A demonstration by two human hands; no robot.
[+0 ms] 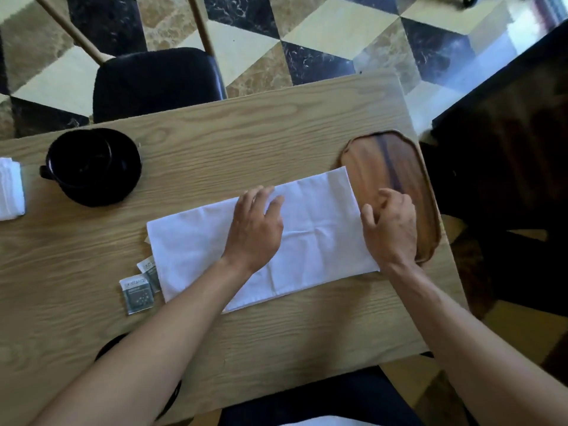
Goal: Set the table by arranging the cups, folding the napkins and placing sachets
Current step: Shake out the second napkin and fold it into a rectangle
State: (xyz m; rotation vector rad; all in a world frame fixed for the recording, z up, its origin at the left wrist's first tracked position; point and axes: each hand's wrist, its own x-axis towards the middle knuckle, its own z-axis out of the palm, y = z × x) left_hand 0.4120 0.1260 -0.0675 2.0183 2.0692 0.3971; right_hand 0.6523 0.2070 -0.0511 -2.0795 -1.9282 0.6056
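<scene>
Napkin (pixel 307 229) lying as a long white band across the middle of the table (pixel 246 133), running from near left to far right, with its right end lapping over the left rim of the wooden tray (pixel 384 155). Left hand (pixel 255 229) flat on the middle of the cloth, fingers straight and slightly spread, pressing and gripping nothing. Right hand (pixel 390 229) at the cloth's right edge, over the tray, fingers curled. Hard to tell through the motion blur whether pinching the hem or only resting on it.

Likely step: bringing the right end over for the next fold.

Possible trouble from here:
- Skewed fold, from the right end sitting higher on the tray rim than the rest on the table. Worth squaring the corners before creasing.
- Shifting layers, if the flat left hand lifts too soon or drags sideways. Creases already showing near the centre.
- Disturbed sachets (pixel 138 292) just beside the napkin's near left end, one apparently tucked partly under the cloth. Any pull on the cloth to the right likely to carry it along or flip it.
- Less danger to the black cup (pixel 92 161) at the far left, well apart from the cloth, or to the folded napkin (pixel 10 189) at the left edge.
</scene>
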